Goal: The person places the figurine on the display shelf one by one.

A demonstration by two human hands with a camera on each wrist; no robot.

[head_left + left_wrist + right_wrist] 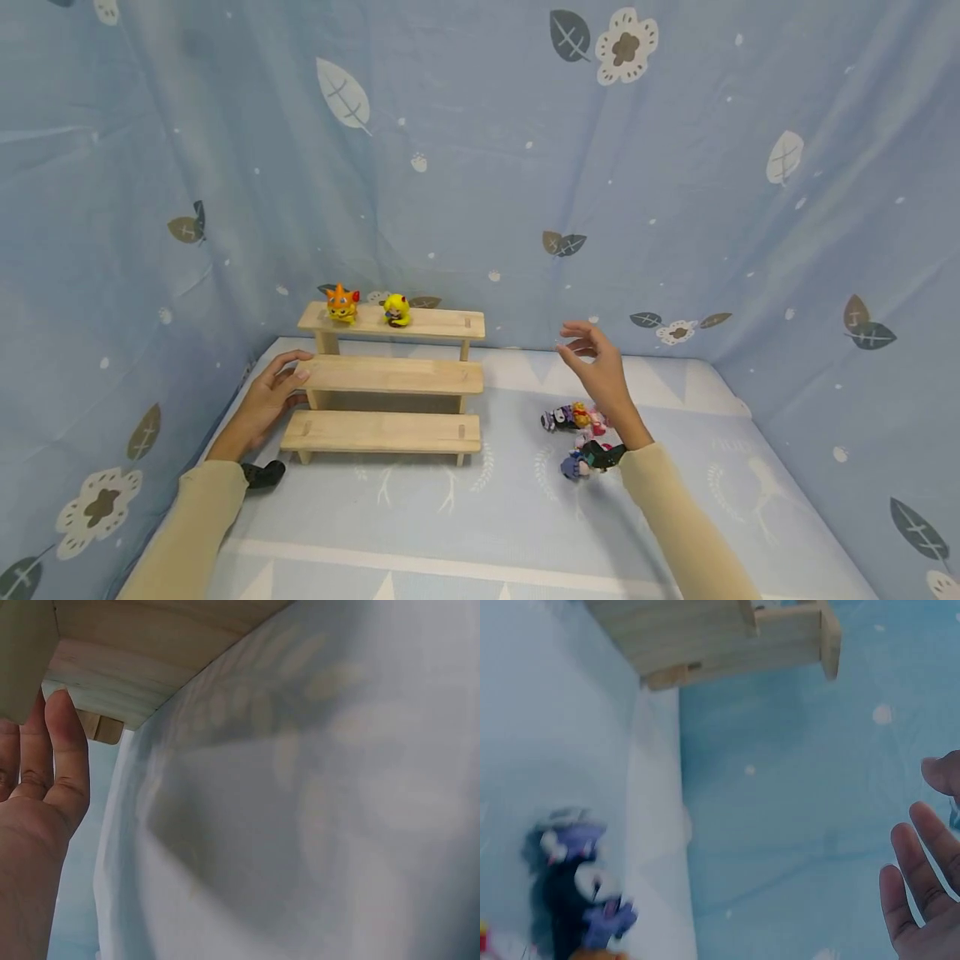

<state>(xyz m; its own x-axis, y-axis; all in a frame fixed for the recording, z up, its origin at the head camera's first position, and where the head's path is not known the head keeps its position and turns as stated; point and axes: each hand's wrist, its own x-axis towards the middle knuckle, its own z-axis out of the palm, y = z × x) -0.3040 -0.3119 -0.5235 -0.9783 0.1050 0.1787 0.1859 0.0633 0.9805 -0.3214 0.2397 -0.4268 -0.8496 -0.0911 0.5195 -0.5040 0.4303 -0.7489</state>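
Observation:
A three-step wooden display shelf (393, 375) stands toward the left of the table. My left hand (270, 396) grips the left end of its middle board; in the left wrist view, the fingers (66, 731) reach up against the wood. On the top board sit an orange-and-yellow figurine (342, 305) and a yellow-haired figurine (397, 310). My right hand (600, 367) is raised right of the shelf, thumb and fingers apart, with nothing visible between them. Below it lies a group of small figurines, among them a black-and-purple one (564, 418) and a blue-haired one (574, 467).
A pale patterned cloth (465, 533) covers the table. Blue floral curtains (480, 167) hang along the back and both sides, close behind the shelf. Dark straps (264, 475) show at both wrists; the right one partly hides the figurines.

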